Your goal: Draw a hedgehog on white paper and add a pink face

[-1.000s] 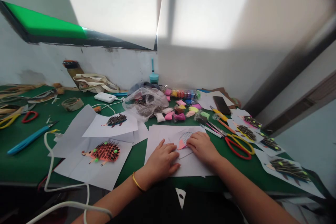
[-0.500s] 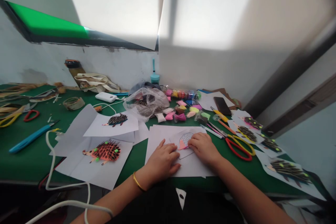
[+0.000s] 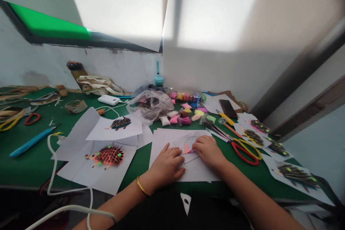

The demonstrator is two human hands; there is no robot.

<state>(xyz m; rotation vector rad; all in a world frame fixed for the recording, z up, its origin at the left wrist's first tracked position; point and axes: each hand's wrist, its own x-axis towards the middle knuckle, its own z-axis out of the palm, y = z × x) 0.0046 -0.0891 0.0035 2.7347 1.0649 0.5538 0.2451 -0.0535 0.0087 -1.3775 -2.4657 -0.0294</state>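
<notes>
A sheet of white paper [image 3: 161, 140] lies in front of me, with a drawn hedgehog outline [image 3: 191, 140] whose rounded back is filled with small marks. Peach-coloured clay [image 3: 186, 148] covers the face part of the drawing. My left hand [image 3: 168, 163] rests on the paper left of the clay, fingers stretched out and holding nothing. At the clay's right side, my right hand [image 3: 207, 150] is closed around a thin pink-purple stick [image 3: 191, 151], probably a clay tool, its tip against the clay. The fingers hide most of the stick and part of the drawing.
Red-and-yellow scissors [image 3: 246, 151] lie right of the paper. Finished hedgehog pictures [image 3: 109, 156] lie left, more [image 3: 296, 176] right. Behind are clay packets [image 3: 184, 118], a plastic bag [image 3: 149, 106] and a phone [image 3: 228, 108]. A blue cutter [image 3: 32, 142] and white cable [image 3: 52, 165] lie left.
My right hand has shifted very slightly at the clay, and the pink-purple stick's angle has changed a little. My left hand stays in place.
</notes>
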